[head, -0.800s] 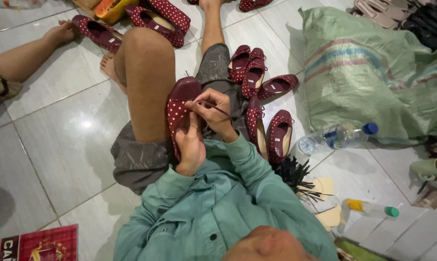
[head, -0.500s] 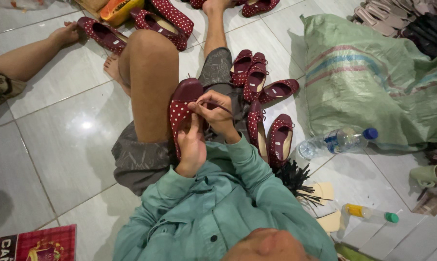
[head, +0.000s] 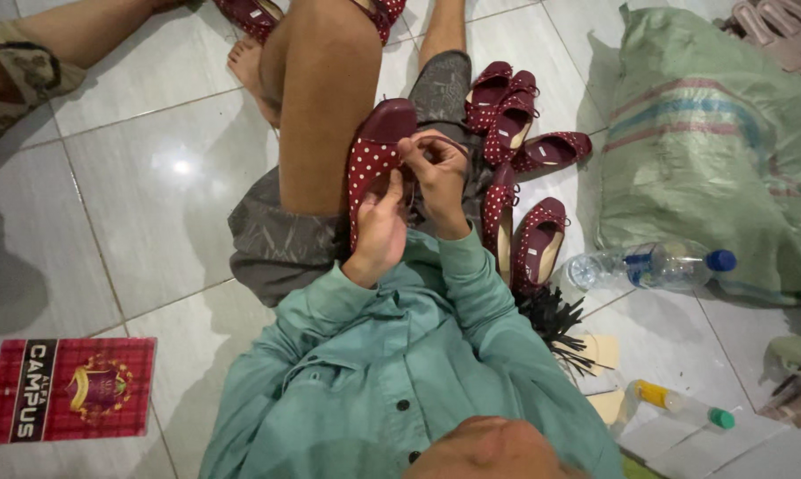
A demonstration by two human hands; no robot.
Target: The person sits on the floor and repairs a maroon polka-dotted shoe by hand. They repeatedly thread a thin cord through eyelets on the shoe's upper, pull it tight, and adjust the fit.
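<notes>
Between both hands, the polka-dot shoe point(head: 372, 160) rests against the raised knee; left hand point(head: 381, 232) clamps its side, right hand point(head: 436, 170) pinches at its rim. Risk: loose grip, shoe slides toward nearby shoes point(head: 515, 177).

shoe point(head: 371, 160) on lap, bottle point(head: 653, 265) right of shoes point(head: 515, 177)

The light is bright and comes from overhead — a white glare spot sits on the glossy floor tiles point(head: 180, 166) left of the raised knee. Soft shadows pool at the left edge and beside the green sack point(head: 711, 160). Focus holds in the middle; the very bottom, closest to the lens, goes soft — corners bend slightly.
</notes>
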